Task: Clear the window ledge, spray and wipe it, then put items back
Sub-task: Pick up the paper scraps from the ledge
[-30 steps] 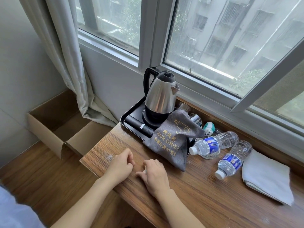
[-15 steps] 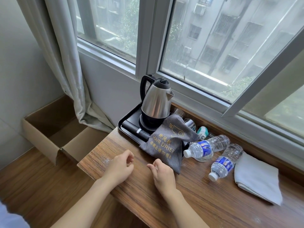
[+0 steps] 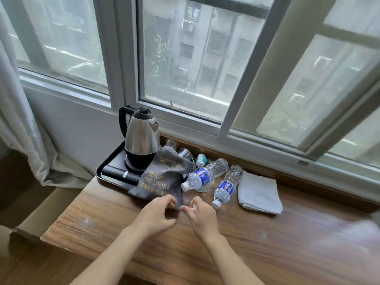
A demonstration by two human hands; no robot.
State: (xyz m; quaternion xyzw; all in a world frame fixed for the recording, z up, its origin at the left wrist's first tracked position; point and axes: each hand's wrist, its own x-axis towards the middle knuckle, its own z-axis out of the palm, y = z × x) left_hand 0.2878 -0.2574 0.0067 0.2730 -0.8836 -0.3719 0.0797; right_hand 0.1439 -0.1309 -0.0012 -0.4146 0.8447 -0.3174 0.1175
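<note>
On the wooden ledge (image 3: pixel 267 243) a black tray (image 3: pixel 107 163) carries a steel kettle (image 3: pixel 141 138) and a black tube. A grey hair-drier bag (image 3: pixel 162 177) drapes over the tray's near corner. Two water bottles lie on their sides, one (image 3: pixel 205 174) next to the bag, the other (image 3: pixel 227 186) further right. A folded white cloth (image 3: pixel 259 192) lies right of them. My left hand (image 3: pixel 156 214) and my right hand (image 3: pixel 199 212) hover at the bag's lower edge, fingers curled and apart, holding nothing.
Glasses (image 3: pixel 185 154) and a small white and teal object (image 3: pixel 200 159) stand behind the bag by the window frame. An open cardboard box (image 3: pixel 28 214) sits on the floor at the left under a grey curtain (image 3: pixel 20 140). White dust marks the ledge.
Both hands have lifted off the ledge and moved forward to the bag's lower edge, fingers now spread. The view has tilted up towards the window.
</note>
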